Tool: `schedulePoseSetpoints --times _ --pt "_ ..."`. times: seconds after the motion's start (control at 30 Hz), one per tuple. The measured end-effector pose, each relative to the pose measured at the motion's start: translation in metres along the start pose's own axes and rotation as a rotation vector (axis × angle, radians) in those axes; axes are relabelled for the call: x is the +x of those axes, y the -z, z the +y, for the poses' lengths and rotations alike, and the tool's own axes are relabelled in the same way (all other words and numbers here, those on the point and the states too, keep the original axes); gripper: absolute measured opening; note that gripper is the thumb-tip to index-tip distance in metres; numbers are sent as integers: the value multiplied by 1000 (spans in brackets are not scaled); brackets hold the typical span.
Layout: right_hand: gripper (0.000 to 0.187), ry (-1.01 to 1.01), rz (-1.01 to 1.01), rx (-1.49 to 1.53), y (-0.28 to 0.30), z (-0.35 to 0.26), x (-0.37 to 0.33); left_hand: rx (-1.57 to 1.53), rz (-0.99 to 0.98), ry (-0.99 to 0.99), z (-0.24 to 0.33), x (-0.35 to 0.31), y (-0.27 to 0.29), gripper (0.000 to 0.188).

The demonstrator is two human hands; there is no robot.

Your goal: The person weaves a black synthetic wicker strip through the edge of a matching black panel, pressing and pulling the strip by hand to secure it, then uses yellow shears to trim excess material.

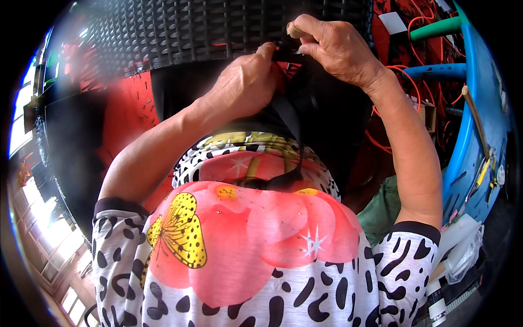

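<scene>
Across the top stretches a black wicker panel of woven flat strands, its lower edge close to both hands. My left hand is closed at that edge, its index finger pointing up against the weave. A loose, flat black strip hangs from beside my left fingers and curves down to my lap; the grip itself is partly hidden. Just to the right, my right hand is raised with fingers curled and thumb pressed in near the edge. One fingertip wears a tan cover. Whatever sits between the right fingers is too dark to make out.
At the right stands a blue bench-like surface with a wooden-handled tool and yellow-handled pliers on it. Orange-red hose loops beside a green bar. Red flooring with scattered bits lies left.
</scene>
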State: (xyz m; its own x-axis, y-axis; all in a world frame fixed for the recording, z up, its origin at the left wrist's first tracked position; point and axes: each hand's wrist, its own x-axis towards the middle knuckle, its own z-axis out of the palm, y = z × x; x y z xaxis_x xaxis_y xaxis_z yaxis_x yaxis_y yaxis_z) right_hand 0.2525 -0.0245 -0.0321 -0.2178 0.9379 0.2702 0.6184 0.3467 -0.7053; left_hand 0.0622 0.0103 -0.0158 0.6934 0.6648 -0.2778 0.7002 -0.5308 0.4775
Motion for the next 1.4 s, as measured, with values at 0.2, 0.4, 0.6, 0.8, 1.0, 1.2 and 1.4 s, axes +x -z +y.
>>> schedulePoseSetpoints --times 0.2,0.4,0.6,0.8,1.0,1.2,1.4 --pt "26 32 -5 -116 -7 1 3 -417 -88 159 3 3 4 47" --pt "27 -4 25 -133 -14 -5 -3 -743 92 316 11 -2 1 33" --pt "34 65 59 -108 -11 -18 -1 -626 216 318 0 10 -1 18" --pt "40 -52 63 -66 -4 -23 -10 -355 328 90 -32 3 12 14" --pt "37 -233 166 122 -4 -30 -12 -417 374 142 -52 -39 60 10" --pt "18 101 72 254 -32 -70 14 -564 382 -199 -26 -81 47 7" --pt "9 -554 157 245 -34 -82 -22 -639 204 -136 -34 -61 19 23"
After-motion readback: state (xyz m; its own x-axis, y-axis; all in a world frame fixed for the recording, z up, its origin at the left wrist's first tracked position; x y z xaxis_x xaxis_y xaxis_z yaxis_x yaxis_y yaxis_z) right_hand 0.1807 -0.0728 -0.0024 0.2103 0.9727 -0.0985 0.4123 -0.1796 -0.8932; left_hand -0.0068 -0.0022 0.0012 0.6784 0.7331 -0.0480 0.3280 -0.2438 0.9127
